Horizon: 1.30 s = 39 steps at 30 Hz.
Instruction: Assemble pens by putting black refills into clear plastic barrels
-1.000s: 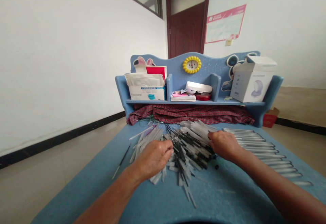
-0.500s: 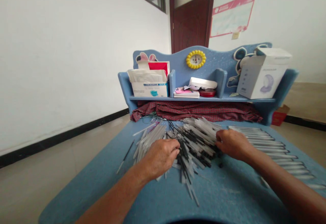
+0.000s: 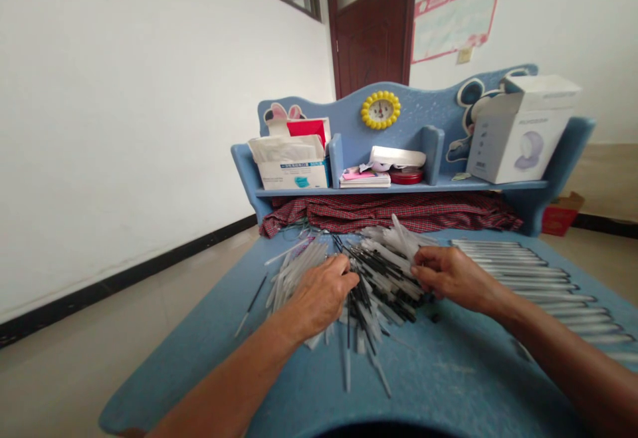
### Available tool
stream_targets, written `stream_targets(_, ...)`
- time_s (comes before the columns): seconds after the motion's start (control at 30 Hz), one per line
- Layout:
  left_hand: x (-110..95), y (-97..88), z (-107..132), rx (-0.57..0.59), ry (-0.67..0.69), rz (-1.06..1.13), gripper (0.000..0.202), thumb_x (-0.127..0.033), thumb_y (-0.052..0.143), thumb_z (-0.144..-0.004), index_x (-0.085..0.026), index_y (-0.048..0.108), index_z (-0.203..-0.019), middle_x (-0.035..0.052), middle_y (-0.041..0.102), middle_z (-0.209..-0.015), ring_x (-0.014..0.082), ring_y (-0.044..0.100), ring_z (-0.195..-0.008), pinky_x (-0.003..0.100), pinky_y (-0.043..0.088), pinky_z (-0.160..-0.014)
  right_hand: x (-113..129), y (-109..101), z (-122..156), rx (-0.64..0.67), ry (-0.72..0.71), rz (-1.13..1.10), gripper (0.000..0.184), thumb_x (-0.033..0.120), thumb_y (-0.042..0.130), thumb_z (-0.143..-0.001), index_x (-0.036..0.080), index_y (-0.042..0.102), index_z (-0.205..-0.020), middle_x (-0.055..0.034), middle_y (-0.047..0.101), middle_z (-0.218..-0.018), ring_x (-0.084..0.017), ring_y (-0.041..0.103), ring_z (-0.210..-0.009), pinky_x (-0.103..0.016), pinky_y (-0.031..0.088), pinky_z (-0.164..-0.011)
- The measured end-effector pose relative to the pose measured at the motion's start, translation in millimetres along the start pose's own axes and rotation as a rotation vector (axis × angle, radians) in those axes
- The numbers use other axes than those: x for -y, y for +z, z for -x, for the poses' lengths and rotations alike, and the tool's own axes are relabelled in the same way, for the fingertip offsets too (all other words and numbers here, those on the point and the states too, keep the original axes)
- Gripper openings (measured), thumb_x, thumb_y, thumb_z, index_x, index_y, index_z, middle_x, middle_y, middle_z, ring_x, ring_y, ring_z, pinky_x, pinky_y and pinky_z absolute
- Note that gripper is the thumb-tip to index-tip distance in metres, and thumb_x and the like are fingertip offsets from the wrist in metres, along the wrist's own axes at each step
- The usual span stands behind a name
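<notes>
My left hand [image 3: 323, 295] is closed at the middle of a heap of pen parts, its fingertips pinched together. A thin dark pen refill [image 3: 347, 351] with a pale end runs down from those fingertips. Between thumb and fingers of my right hand [image 3: 446, 275] is a translucent pen barrel [image 3: 403, 238], tilted up to the left. Frosted barrels [image 3: 296, 272] lie left of the heap's middle, partly behind my left hand. Black refills [image 3: 381, 265] and more pale barrels spread between my hands. To the right, a row of pens [image 3: 538, 285] with dark ends lies side by side.
A blue table [image 3: 438, 385] carries everything. One stray refill [image 3: 252, 305] lies at left. Along the back is a checked cloth [image 3: 389, 211] under a blue shelf [image 3: 448, 187], which holds a mask box [image 3: 294, 173], a white carton [image 3: 523, 135] and a red round tin [image 3: 406, 177].
My right hand has lifted a translucent barrel from the heap, its end now pointing up. A refill now extends below my left hand. The camera view has shifted slightly.
</notes>
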<state>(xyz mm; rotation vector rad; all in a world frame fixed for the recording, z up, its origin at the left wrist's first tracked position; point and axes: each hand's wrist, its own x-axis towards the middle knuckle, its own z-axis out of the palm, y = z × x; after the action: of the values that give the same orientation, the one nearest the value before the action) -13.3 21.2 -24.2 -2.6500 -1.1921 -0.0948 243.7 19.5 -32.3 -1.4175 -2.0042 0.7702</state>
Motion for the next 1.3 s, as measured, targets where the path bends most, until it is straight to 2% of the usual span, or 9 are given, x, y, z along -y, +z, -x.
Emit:
stream_targets(0.17,1.6,-3.4,-4.3,0.026,0.043,-0.051,0.027,-0.007,0.039,-0.088,-0.017,0.065,-0.088,0.0078,0.06,-0.094,0.0195,0.056,-0.085,0.027,0.046,-0.069,4.7,4.0,2.1,0.045,-0.011,-0.195,0.018,0.033,0.051,-0.079,0.019,0.053,-0.068,0.004,0.05,-0.057,-0.011,0.049,-0.051,-0.023,0.037,-0.05)
stream_targets(0.27,5.5,1.3,-5.2,-0.063,0.074,-0.048,0.025,-0.01,0.039,-0.09,-0.016,0.063,-0.084,0.0077,0.061,-0.088,0.0188,0.057,-0.081,0.027,0.047,-0.069,10.8,4.6,3.4,0.044,0.02,-0.242,0.017,0.031,0.053,-0.076,0.019,0.054,-0.064,0.0047,0.046,-0.053,-0.01,0.046,-0.049,-0.023,0.036,-0.049)
stream_targets(0.43,9.7,3.7,-3.3,-0.457,0.074,0.114,0.02,-0.012,0.042,-0.09,-0.015,0.061,-0.085,0.0076,0.063,-0.082,0.0173,0.059,-0.079,0.028,0.049,-0.073,16.3,8.3,4.2,0.03,0.114,-0.421,0.016,0.033,0.06,-0.069,0.019,0.054,-0.075,0.0044,0.054,-0.052,-0.009,0.047,-0.042,-0.021,0.033,-0.041)
stream_targets(0.53,4.8,-5.2,-0.2,-0.719,-0.038,0.308,0.011,-0.014,0.05,-0.087,-0.015,0.061,-0.086,0.0064,0.065,-0.082,0.0163,0.062,-0.076,0.028,0.05,-0.074,17.9,12.9,4.4,-0.025,0.111,-0.616,0.041,0.033,0.064,-0.067,0.017,0.052,-0.102,0.0014,0.064,-0.059,-0.011,0.052,-0.042,-0.022,0.035,-0.039)
stream_targets(0.6,-0.4,-12.5,2.1,-0.807,-0.185,0.536,0.006,-0.015,0.056,-0.083,-0.016,0.062,-0.085,0.0044,0.067,-0.08,0.0152,0.064,-0.071,0.027,0.051,-0.069,19.9,16.1,4.8,-0.094,0.085,-0.735,0.065,0.031,0.066,-0.068,0.018,0.042,-0.126,0.0015,0.066,-0.06,-0.014,0.055,-0.043,-0.023,0.038,-0.039)
stream_targets(0.7,-6.5,-21.7,4.0,-0.848,-0.336,1.058,0.003,-0.016,0.061,-0.08,-0.016,0.061,-0.083,0.0033,0.069,-0.08,0.0154,0.067,-0.068,0.022,0.05,-0.055,24.0,19.7,5.8,-0.191,0.049,-0.861,0.076,0.03,0.066,-0.071,0.023,0.033,-0.139,0.0017,0.068,-0.062,-0.014,0.057,-0.044,-0.023,0.041,-0.04)
stream_targets(0.83,-8.6,-29.7,3.8,-0.838,-0.41,1.515,0.009,-0.012,0.067,-0.07,-0.013,0.059,-0.074,0.0037,0.07,-0.075,0.0147,0.067,-0.063,0.018,0.046,-0.048,28.2,23.0,5.9,-0.233,0.014,-0.914,0.043,0.036,0.066,-0.07,0.015,0.061,-0.107,-0.0037,0.07,-0.068,-0.016,0.064,-0.054,-0.023,0.045,-0.045)
stream_targets(0.93,-8.9,-33.9,4.1,-0.828,-0.433,1.626,0.011,-0.009,0.069,-0.066,-0.012,0.06,-0.072,0.0045,0.07,-0.073,0.0147,0.067,-0.062,0.018,0.047,-0.048,28.3,26.8,4.9,-0.223,-0.014,-0.863,0.032,0.039,0.065,-0.071,0.013,0.064,-0.088,-0.0053,0.07,-0.071,-0.018,0.067,-0.06,-0.025,0.048,-0.049)
stream_targets(1.3,-10.6,-38.8,7.8,-0.875,-0.41,1.638,0.008,-0.009,0.071,-0.065,-0.013,0.066,-0.07,0.0036,0.071,-0.073,0.0139,0.066,-0.061,0.018,0.049,-0.05,15.0,37.5,-1.7,-0.314,-0.022,-0.764,0.031,0.036,0.059,-0.076,0.014,0.06,-0.098,-0.0058,0.072,-0.078,-0.018,0.068,-0.064,-0.026,0.049,-0.051)
